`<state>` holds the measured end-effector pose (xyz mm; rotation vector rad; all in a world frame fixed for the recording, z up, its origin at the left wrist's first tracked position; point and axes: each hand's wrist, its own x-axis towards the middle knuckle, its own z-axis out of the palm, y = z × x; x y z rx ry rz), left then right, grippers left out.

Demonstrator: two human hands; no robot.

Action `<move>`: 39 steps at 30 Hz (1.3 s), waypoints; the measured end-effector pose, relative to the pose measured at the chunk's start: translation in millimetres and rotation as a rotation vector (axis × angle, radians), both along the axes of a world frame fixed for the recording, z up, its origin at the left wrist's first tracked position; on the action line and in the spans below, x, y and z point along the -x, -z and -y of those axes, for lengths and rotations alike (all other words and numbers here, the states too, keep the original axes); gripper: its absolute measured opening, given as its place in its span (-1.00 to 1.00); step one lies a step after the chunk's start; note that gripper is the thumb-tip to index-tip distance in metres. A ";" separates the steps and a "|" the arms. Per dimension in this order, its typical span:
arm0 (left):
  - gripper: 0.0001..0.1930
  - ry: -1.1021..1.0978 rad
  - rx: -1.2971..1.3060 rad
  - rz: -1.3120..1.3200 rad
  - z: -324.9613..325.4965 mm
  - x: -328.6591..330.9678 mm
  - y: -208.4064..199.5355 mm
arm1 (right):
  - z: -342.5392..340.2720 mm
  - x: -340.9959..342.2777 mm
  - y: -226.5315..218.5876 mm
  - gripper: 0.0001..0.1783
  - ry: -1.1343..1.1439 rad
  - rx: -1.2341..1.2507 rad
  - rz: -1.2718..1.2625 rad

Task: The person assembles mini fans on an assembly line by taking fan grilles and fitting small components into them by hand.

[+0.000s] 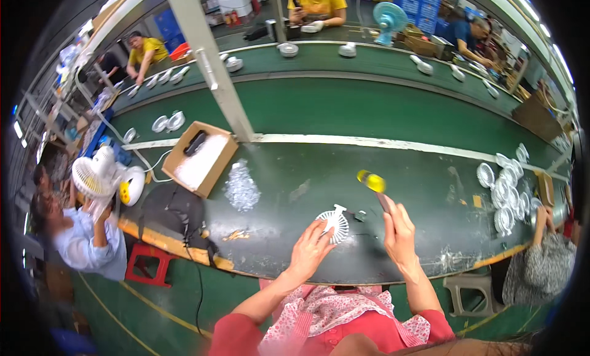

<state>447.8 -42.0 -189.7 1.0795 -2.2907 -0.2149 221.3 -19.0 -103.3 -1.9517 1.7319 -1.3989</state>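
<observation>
My right hand (401, 233) is closed round the handle of a mallet (372, 181) with a yellow head, raised above the workbench. My left hand (312, 248) grips the near left side of a round, white, slatted fan housing (337, 226), holding it against the bench. The housing has a short T-shaped stem pointing away from me, and my fingers cover part of it. Just right of the housing lies a small dark part (361, 216), too small to make out.
A clear bag of small parts (241, 187) and a cardboard box (212, 165) stand left on the dark bench (289, 165), beside a black backpack (169, 211). White fan housings (505, 193) pile up at right. Beyond runs a green conveyor (369, 101). Co-workers sit around.
</observation>
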 end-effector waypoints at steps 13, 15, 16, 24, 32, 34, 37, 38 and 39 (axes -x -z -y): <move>-0.78 -0.441 0.145 -0.310 47.9 -87.8 2.8 | 14.3 36.6 64.3 -0.63 0.165 -0.146 -0.270; -0.82 -0.659 0.065 -0.374 65.7 -121.5 6.5 | 17.3 27.7 59.5 -0.65 0.093 -0.154 -0.193; -0.83 -0.744 0.048 -0.359 73.2 -135.7 3.9 | 19.8 22.6 59.8 -0.67 0.018 -0.174 -0.162; -0.90 -0.742 -0.047 -0.312 107.2 -175.5 20.8 | 45.0 -17.6 72.4 -0.71 -0.178 -0.200 -0.235; -0.90 -0.760 -0.003 -0.343 114.3 -177.0 33.3 | 51.6 -29.0 76.3 -0.82 -0.188 -0.246 -0.230; -0.89 -0.773 -0.056 -0.386 111.6 -175.1 25.4 | 50.4 -29.8 76.6 -0.84 -0.185 -0.220 -0.227; -0.90 -0.787 -0.057 -0.459 101.8 -167.7 13.7 | 46.0 -30.2 75.7 -0.85 -0.184 -0.245 -0.140; -0.90 -0.783 -0.007 -0.515 98.2 -163.8 10.3 | 45.0 -29.9 77.1 -0.87 -0.183 -0.192 -0.128; -0.90 -0.742 0.078 -0.460 94.7 -159.5 6.2 | 43.9 -29.5 76.3 -0.87 -0.176 -0.193 -0.127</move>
